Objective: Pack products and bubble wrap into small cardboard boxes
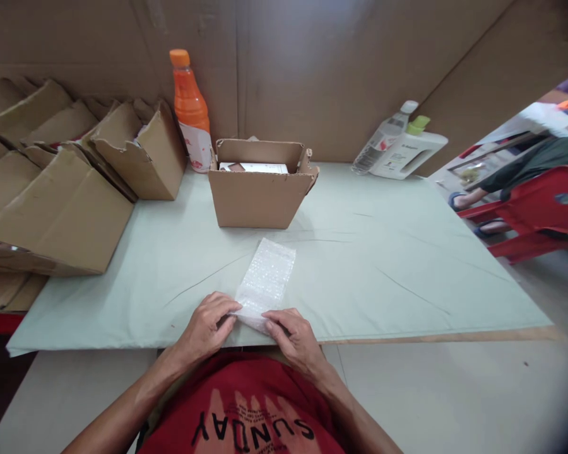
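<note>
A clear strip of bubble wrap (pixel 267 271) lies slantwise on the pale green table near its front edge, its far end flat on the cloth. At its near end, my left hand (pixel 211 320) pinches the left corner between thumb and fingers. My right hand (pixel 293 334) grips the right corner the same way. Between my hands the near edge looks folded or rolled over; whether anything is inside cannot be made out. Just beyond the strip stands an open cardboard box (pixel 255 198) with a white item (pixel 265 168) showing at its top.
Several open cardboard boxes (pixel 71 208) crowd the left side. An orange bottle (pixel 192 113) stands behind them. A clear plastic bottle (pixel 383 139) and a white jug (pixel 409 156) lean by the cardboard wall (pixel 322 75). At right, a person's leg (pixel 532 165) shows beside a red chair (pixel 544 205).
</note>
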`<state>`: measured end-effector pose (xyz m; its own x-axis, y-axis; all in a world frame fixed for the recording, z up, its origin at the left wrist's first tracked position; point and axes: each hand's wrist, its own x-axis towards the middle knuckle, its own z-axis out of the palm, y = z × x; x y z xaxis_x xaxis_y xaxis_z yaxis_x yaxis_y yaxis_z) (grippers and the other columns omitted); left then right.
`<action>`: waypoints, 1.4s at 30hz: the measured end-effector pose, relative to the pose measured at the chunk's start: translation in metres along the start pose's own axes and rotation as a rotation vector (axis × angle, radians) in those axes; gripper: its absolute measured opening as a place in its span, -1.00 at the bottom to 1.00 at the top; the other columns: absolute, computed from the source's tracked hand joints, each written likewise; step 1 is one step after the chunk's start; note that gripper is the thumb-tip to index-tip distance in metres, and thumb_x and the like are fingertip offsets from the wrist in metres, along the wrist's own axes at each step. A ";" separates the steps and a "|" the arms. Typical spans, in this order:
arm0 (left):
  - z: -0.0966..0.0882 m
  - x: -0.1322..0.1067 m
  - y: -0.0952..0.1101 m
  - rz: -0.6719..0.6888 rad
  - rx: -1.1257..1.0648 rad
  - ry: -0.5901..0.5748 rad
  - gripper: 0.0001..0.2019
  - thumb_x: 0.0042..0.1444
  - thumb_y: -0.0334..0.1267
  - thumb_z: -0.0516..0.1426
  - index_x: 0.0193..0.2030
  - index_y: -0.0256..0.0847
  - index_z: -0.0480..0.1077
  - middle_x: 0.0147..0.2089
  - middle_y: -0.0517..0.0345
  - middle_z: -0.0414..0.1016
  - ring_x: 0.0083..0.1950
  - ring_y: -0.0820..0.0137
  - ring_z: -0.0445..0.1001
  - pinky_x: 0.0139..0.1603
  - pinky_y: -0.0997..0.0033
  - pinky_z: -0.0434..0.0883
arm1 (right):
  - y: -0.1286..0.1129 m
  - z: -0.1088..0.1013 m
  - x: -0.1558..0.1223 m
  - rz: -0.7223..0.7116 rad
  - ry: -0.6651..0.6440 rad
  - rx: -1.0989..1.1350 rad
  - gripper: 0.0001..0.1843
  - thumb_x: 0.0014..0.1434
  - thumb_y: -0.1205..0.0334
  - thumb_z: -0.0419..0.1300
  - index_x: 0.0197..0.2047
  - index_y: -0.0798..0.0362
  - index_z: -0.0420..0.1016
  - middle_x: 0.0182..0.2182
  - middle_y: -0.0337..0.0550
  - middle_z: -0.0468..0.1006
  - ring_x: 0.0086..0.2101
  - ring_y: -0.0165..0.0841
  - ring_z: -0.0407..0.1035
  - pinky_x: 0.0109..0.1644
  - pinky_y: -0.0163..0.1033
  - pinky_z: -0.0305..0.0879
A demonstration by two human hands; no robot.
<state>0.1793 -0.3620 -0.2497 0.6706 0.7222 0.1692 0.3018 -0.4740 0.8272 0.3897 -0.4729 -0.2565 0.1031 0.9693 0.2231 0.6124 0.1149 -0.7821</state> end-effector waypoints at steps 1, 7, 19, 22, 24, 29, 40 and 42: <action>0.001 0.002 0.002 -0.027 -0.004 0.010 -0.78 0.16 -0.37 0.12 -0.13 -0.16 0.57 -0.22 0.00 0.61 -0.13 0.22 0.52 -0.06 0.20 0.43 | 0.000 -0.001 0.000 0.002 0.008 -0.010 -0.80 0.34 0.24 0.14 -0.08 -0.04 0.60 -0.29 -0.14 0.69 -0.27 -0.25 0.54 -0.22 -0.16 0.48; 0.003 0.012 0.007 -0.178 -0.025 0.048 -0.77 0.13 -0.32 0.17 -0.10 -0.16 0.58 -0.28 0.06 0.57 -0.26 0.28 0.47 -0.14 0.28 0.39 | -0.005 -0.006 -0.008 -0.169 0.251 -0.266 -0.71 0.28 0.34 0.17 0.05 -0.06 0.49 -0.08 -0.02 0.62 -0.12 -0.16 0.51 -0.08 -0.02 0.40; 0.002 0.003 -0.001 0.118 0.167 0.079 -0.53 0.17 -0.30 0.20 0.24 -0.12 0.39 0.27 -0.14 0.41 0.27 0.06 0.35 0.29 -0.01 0.28 | 0.000 0.002 0.009 -0.247 0.090 -0.288 -0.74 0.32 0.41 0.12 0.03 -0.01 0.48 -0.14 -0.07 0.67 -0.17 -0.20 0.50 -0.06 -0.01 0.33; -0.001 0.000 -0.005 0.186 0.134 0.026 -0.49 0.16 -0.42 0.16 0.27 -0.10 0.36 0.25 -0.09 0.45 0.32 0.08 0.31 0.31 -0.01 0.27 | 0.004 -0.001 0.011 -0.160 0.082 -0.133 -0.78 0.35 0.33 0.14 0.02 -0.02 0.51 -0.21 -0.11 0.68 -0.24 -0.24 0.51 -0.14 -0.09 0.40; 0.001 0.002 -0.006 0.160 0.083 0.017 -0.53 0.18 -0.46 0.11 0.23 -0.11 0.39 0.12 -0.06 0.54 0.24 0.13 0.38 0.25 0.04 0.32 | 0.005 -0.003 0.010 -0.079 0.050 -0.078 -0.78 0.35 0.28 0.15 0.03 -0.04 0.52 -0.21 -0.12 0.68 -0.23 -0.24 0.52 -0.17 -0.13 0.44; 0.008 0.014 -0.002 0.000 0.027 0.033 -0.65 0.22 -0.35 0.11 0.14 -0.21 0.47 -0.07 -0.08 0.58 -0.05 0.18 0.48 0.01 0.14 0.41 | 0.003 -0.007 0.009 -0.130 0.203 -0.249 -0.75 0.33 0.31 0.15 0.06 -0.02 0.48 -0.02 0.00 0.62 -0.05 -0.16 0.49 -0.01 -0.03 0.38; 0.017 0.019 -0.001 0.136 0.202 0.138 -0.54 0.22 -0.31 0.15 0.26 -0.20 0.31 0.24 -0.17 0.38 0.24 0.12 0.36 0.23 0.05 0.36 | 0.008 -0.002 0.017 -0.251 0.089 -0.369 -0.70 0.32 0.35 0.15 0.12 0.04 0.43 -0.05 0.00 0.63 -0.08 -0.16 0.45 -0.01 0.00 0.30; 0.016 0.013 -0.002 0.221 0.225 0.092 -0.50 0.18 -0.35 0.19 0.28 -0.19 0.29 0.30 -0.17 0.34 0.31 0.11 0.30 0.28 0.02 0.31 | 0.009 -0.005 0.019 -0.220 0.085 -0.277 -0.73 0.34 0.31 0.15 0.10 0.02 0.45 -0.14 -0.04 0.65 -0.16 -0.20 0.47 -0.06 -0.04 0.34</action>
<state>0.1982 -0.3596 -0.2573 0.6758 0.6268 0.3879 0.3046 -0.7166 0.6274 0.4008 -0.4546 -0.2564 0.0030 0.9051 0.4252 0.8149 0.2442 -0.5256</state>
